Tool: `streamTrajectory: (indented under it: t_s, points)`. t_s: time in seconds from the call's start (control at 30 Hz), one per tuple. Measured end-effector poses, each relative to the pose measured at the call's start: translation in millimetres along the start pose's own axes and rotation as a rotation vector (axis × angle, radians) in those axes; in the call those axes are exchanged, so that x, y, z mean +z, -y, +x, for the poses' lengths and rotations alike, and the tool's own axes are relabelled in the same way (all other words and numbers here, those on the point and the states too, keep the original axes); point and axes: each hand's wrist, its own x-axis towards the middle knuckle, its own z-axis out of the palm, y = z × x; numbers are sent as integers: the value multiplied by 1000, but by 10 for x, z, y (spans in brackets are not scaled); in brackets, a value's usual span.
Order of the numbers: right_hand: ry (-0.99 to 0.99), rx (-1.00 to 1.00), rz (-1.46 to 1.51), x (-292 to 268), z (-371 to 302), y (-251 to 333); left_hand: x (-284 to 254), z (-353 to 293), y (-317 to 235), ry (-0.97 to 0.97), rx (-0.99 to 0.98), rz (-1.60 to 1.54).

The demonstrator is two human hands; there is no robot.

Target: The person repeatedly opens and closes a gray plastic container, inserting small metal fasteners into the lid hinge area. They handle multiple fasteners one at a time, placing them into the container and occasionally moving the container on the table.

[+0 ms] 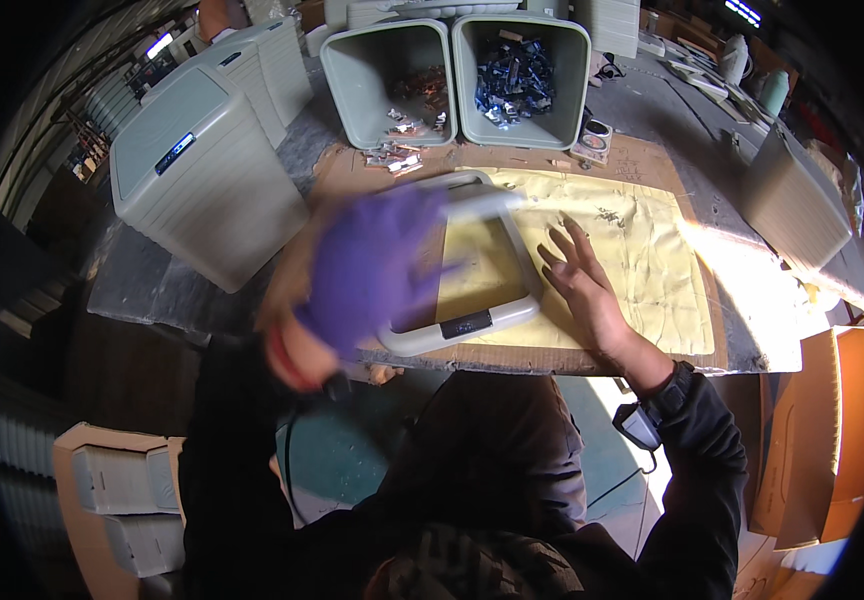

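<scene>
A pale grey rectangular frame [525, 309] with rounded corners lies on the yellow sheet in front of me, a dark badge [466, 324] on its near side. My left hand [367, 268], in a purple glove, is over the frame's left side. Motion smears its fingers, so whether it grips anything is unclear. A blurred whitish strip [487, 205] shows just beyond that hand, across the frame's far part; I cannot make out what it is. Just right of the frame, my bare right hand [589, 290] has its fingers spread and holds nothing.
Two grey-green bins [389, 140] lie on their sides at the back, with copper-coloured and dark blue small parts inside. Silvery pieces [392, 158] sit before them. A lidded bin [207, 170] stands left. The yellow sheet [642, 270] covers cardboard. Open cardboard boxes [820, 430] flank me below.
</scene>
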Motion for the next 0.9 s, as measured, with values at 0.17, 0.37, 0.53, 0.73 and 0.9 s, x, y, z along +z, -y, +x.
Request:
streamTrajectory:
  t_s: [0.17,0.37,0.53,0.73,0.9]
  points:
    - [55,47,109,-125,42,-138,724,-891,79,45,183,258]
    - [109,-7,-55,133,-142,-114,620,-1027,187,-195,-15,151]
    - [304,-298,-131,470,-333,300,176,-1410,460,-477,186,491]
    - [375,-277,-342,1039,319,399,-1580,-922,1167,-636,-144,628]
    - [460,-21,-515,1696,1371,-57,-2155,-463,1729,-550,-358,442]
